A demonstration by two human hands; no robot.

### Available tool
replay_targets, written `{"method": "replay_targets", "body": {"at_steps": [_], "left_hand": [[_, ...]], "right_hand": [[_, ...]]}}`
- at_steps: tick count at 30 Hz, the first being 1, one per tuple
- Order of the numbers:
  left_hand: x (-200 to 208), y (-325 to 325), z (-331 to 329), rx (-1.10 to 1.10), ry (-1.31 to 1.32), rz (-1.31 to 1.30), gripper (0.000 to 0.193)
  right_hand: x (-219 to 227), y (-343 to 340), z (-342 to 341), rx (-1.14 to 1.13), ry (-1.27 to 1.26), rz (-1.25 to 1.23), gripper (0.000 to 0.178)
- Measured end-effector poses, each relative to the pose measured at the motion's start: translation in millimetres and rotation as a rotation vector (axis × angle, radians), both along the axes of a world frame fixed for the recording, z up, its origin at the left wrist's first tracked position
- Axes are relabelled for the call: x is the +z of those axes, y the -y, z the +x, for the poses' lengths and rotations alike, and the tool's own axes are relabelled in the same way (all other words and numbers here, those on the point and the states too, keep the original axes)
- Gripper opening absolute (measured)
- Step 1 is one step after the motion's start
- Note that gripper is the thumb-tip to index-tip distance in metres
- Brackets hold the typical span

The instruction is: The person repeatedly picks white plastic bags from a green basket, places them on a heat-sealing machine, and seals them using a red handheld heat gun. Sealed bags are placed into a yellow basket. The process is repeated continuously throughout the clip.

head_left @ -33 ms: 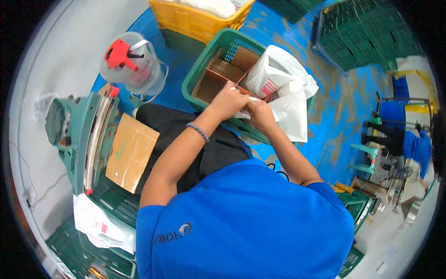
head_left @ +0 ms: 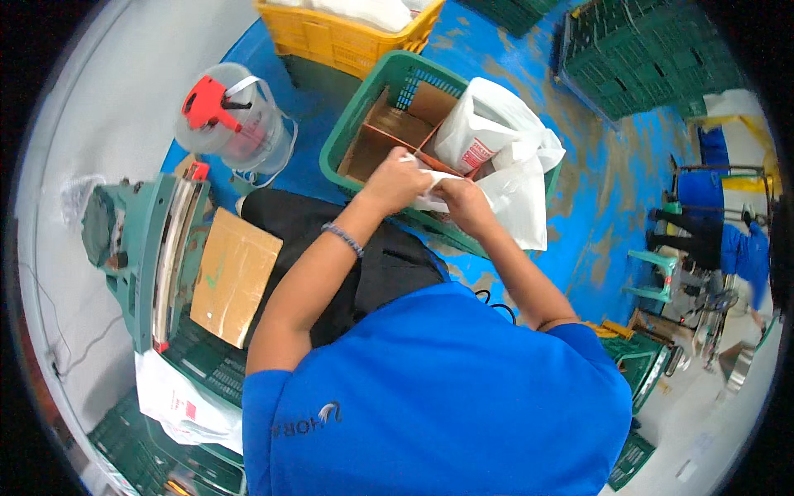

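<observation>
My left hand [head_left: 392, 182] and my right hand [head_left: 465, 203] are over the near side of a green plastic basket [head_left: 332, 153]. Between them they pinch the gathered white edge of a plastic bag [head_left: 528, 217], whose body spreads to the right over the basket's near right corner. Fingers of both hands are closed on this edge, a short gap apart. Brown cardboard dividers [head_left: 402, 126] split the inside of the basket. A filled white bag with red print [head_left: 475, 124] stands in its right part. What lies under my hands is hidden.
Behind the basket is a yellow crate [head_left: 339, 45] with white bags. To the left stand a clear bucket [head_left: 263, 149] with a red tool on top, a green machine frame [head_left: 147, 264] and a cardboard sheet [head_left: 235, 277]. Stacked green crates [head_left: 653, 58] and a person [head_left: 743, 252] are at right.
My hands have drawn slightly apart, left hand to the left and right hand to the right. More of the white plastic shows stretched between them.
</observation>
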State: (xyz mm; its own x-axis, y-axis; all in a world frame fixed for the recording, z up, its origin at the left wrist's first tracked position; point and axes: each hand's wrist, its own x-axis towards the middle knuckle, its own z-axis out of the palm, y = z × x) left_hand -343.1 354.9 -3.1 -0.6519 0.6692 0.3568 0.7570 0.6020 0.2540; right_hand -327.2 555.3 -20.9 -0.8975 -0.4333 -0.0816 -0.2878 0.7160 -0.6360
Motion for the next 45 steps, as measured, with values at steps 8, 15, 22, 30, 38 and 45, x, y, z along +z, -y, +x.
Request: {"method": "replay_targets", "body": {"at_steps": [8, 15, 22, 30, 38, 45], "left_hand": [[-17, 58, 12, 0.286, 0.034, 0.088, 0.002], [113, 85, 51, 0.220, -0.047, 0.264, 0.008], [288, 153, 148, 0.360, -0.607, 0.055, 0.022], [358, 236, 243, 0.746, -0.711, -0.076, 0.023], [295, 309, 321, 1.043, -0.361, -0.076, 0.013], [271, 310, 373, 1.276, -0.314, -0.021, 0.014]], "right_hand": [[21, -65, -48, 0.280, -0.533, 0.436, 0.013], [157, -34, -27, 0.257, -0.880, 0.362, 0.010], [361, 48, -31, 0.588, -1.511, 0.141, 0.029], [374, 194, -23, 0.827, -1.694, -0.367, 0.024], [281, 348, 24, 1.259, -1.187, -0.293, 0.030], [292, 388, -1, 1.255, -1.014, -0.544, 0.031]]}}
